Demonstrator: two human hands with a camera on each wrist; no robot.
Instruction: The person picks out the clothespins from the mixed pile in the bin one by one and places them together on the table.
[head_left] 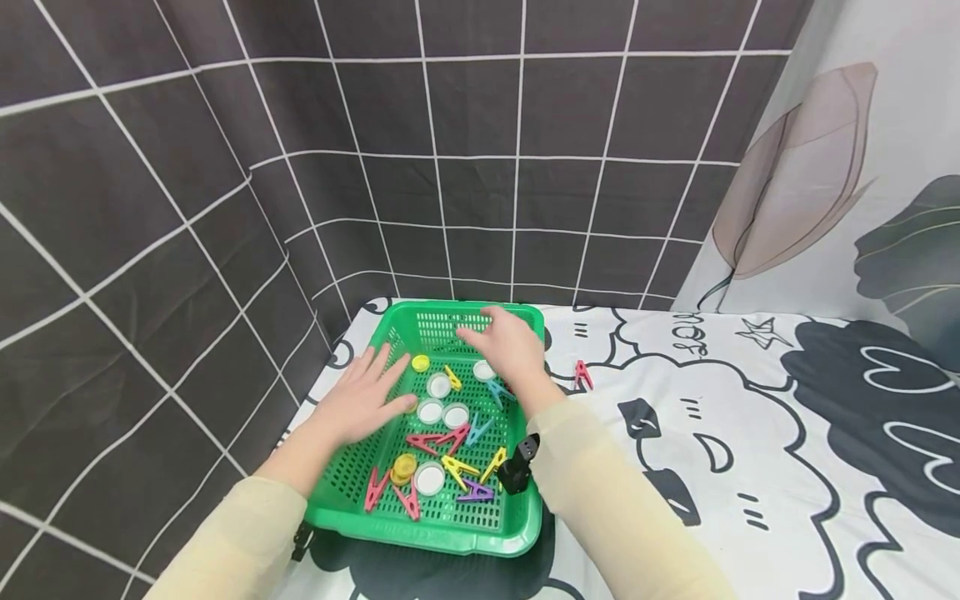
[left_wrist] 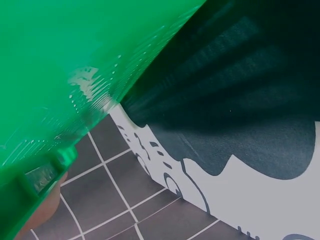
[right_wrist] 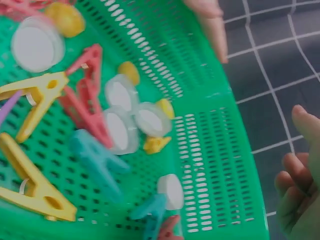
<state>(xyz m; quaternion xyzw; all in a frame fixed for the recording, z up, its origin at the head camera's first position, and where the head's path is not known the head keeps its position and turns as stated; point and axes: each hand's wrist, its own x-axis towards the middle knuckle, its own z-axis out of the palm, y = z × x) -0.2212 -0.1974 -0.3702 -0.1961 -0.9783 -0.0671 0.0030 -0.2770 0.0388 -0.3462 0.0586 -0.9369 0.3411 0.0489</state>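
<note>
A green plastic basket (head_left: 431,537) holds several plastic clips like clothespins, in red (head_left: 456,435), yellow (head_left: 456,471), blue (head_left: 480,429) and purple (head_left: 476,492). Among them lie round white lids (head_left: 430,478) and small yellow discs (head_left: 405,465). Over the basket's left side is my left hand (head_left: 363,400), its fingers spread and nothing gripped. My right hand (head_left: 512,346) hovers around the far right corner, thumb apart from the loosely bent fingers. In the right wrist view that right hand (right_wrist: 302,185) holds nothing, and fingers (right_wrist: 210,25) of the left hand show at the rim.
Outside the basket, to its right, a red clip (head_left: 582,375) lies on the white cloth (head_left: 600,450) with cartoon drawings. Dark grid-patterned curtain (head_left: 480,192) stands behind and at the left. A leaf-print curtain (head_left: 825,167) hangs at the right.
</note>
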